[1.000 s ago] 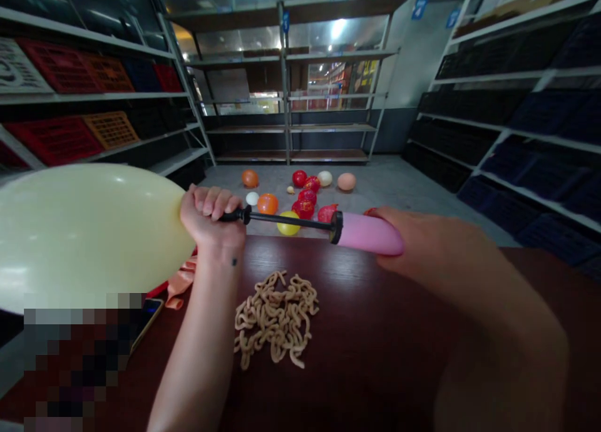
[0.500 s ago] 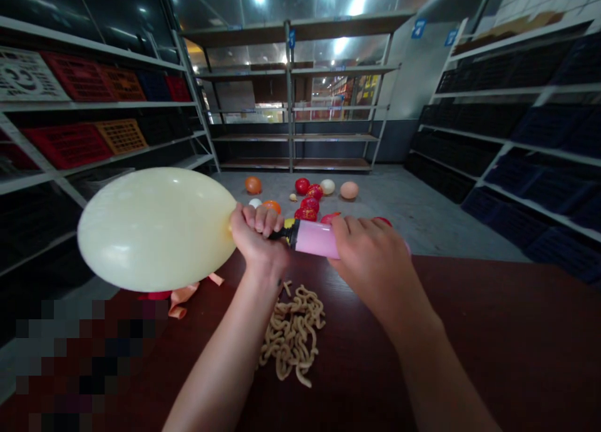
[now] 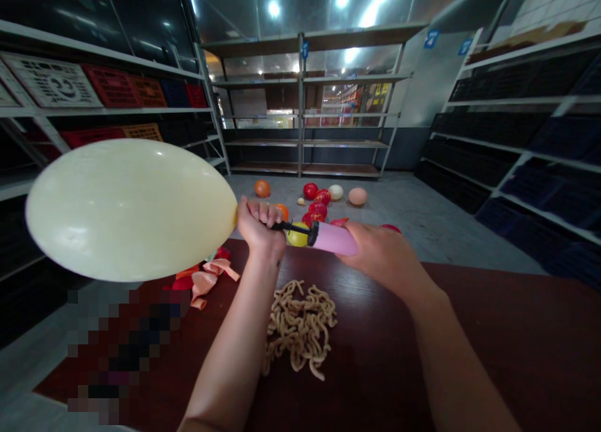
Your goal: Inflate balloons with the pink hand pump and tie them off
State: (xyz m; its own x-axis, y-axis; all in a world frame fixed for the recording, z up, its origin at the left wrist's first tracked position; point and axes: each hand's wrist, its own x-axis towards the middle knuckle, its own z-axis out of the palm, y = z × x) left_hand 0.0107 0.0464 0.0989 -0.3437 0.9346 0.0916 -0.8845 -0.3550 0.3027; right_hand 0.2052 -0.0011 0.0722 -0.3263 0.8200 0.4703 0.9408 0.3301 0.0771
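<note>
A large pale-yellow balloon [image 3: 129,210], swollen with air, points out to the left. My left hand [image 3: 260,228] is closed round its neck and the black end of a balloon pump [image 3: 333,238]; the exact join is hidden in my fist. My right hand [image 3: 387,257] is wrapped round the pump's pink barrel. Between the two hands a length of thin black rod shows. Below them, a loose pile of beige, twisted cord-like pieces [image 3: 300,325] lies on the dark red-brown table [image 3: 375,357]. Limp peach and red balloons [image 3: 204,288] rest at the table's left side.
Beyond the table, several blown-up balloons lie on the grey floor, among them an orange one [image 3: 261,188], a yellow one [image 3: 297,235] and a peach one [image 3: 357,196]. Metal shelves [image 3: 300,106] stand at the back. Racks with crates [image 3: 113,86] line both sides.
The balloon has grown larger. My right hand has drawn the pink barrel away from my left hand, so more black rod shows. The whole view has shifted a little.
</note>
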